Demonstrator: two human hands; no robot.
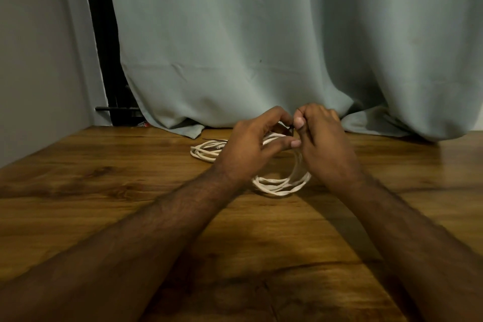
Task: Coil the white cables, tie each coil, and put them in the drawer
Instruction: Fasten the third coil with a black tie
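A coil of white cable is held upright over the wooden table, its lower loops showing between my wrists. My left hand grips the coil's top, fingers wrapped around the strands. My right hand pinches a thin dark tie at the top of the coil, right against my left fingertips. A second white cable coil lies flat on the table just behind and left of my left hand. No drawer is in view.
A pale green curtain hangs behind the table, its hem resting on the far edge. A grey wall and a dark frame stand at the left. A thin dark strand lies by the far coil.
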